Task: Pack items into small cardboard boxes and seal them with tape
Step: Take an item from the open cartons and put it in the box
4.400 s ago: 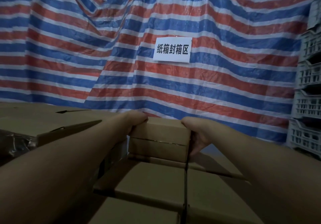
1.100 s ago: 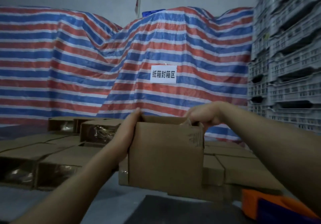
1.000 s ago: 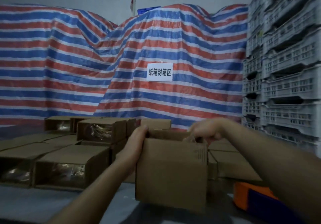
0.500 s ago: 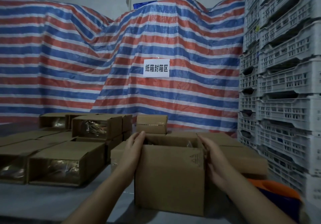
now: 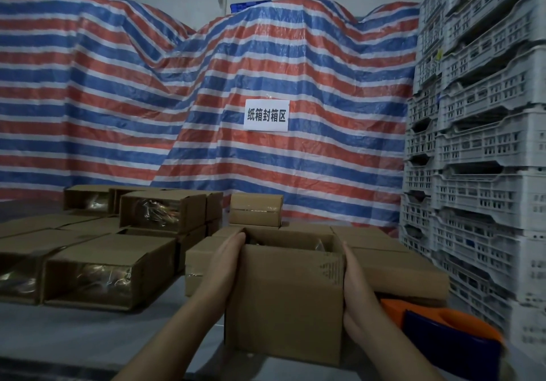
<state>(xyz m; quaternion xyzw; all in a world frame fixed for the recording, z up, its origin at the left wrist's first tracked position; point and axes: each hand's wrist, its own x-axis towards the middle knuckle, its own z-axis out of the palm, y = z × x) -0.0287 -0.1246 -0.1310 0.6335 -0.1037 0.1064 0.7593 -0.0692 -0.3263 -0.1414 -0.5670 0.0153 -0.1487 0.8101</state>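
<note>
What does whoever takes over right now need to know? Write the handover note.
Left hand: flat against the left side of the open box, fingers straight.
Right hand: flat against its right side.
The box stands on the table, top open, something shiny inside.
Tape dispenser: at its right, untouched.
Filled unsealed boxes lie at left; one taped box sits behind.
Left: close the flaps, tape, then the rest.

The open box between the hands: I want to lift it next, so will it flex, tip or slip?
The open cardboard box probably flexes at its unsealed top. It stands flat and squat, so tipping seems unlikely. The left hand and right hand press flat on plain cardboard sides, so it might slip.
</note>
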